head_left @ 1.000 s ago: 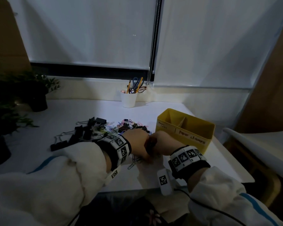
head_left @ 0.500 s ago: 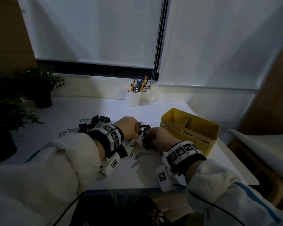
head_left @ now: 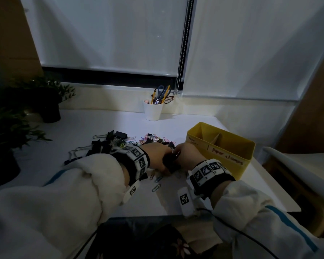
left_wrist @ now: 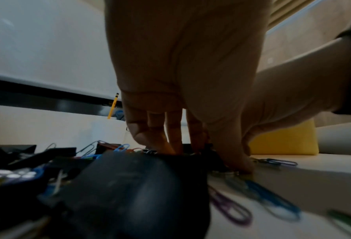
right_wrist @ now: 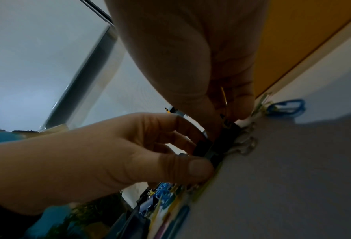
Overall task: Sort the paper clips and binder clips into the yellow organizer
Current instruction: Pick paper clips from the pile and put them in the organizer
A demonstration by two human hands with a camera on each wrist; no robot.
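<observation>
The yellow organizer (head_left: 221,156) stands at the right, with a divider and handwritten labels. A heap of black binder clips and coloured paper clips (head_left: 127,142) lies left of it. My hands meet at the heap's near edge. My left hand (head_left: 166,165) pinches a black binder clip (right_wrist: 209,148) between thumb and fingers. My right hand (head_left: 177,156) pinches the same small dark bunch from above (right_wrist: 227,119). Loose paper clips (head_left: 156,184) lie on the white table under my wrists, blue and purple ones (left_wrist: 272,200) in the left wrist view.
A white cup (head_left: 152,109) with scissors and pencils stands at the back by the window sill. Potted plants (head_left: 45,101) are at the far left. The table's right edge (head_left: 281,191) runs just past the organizer.
Both hands moved away from the near table edge to the heap's near side. They have stayed together there on the dark clip for the last half second.
</observation>
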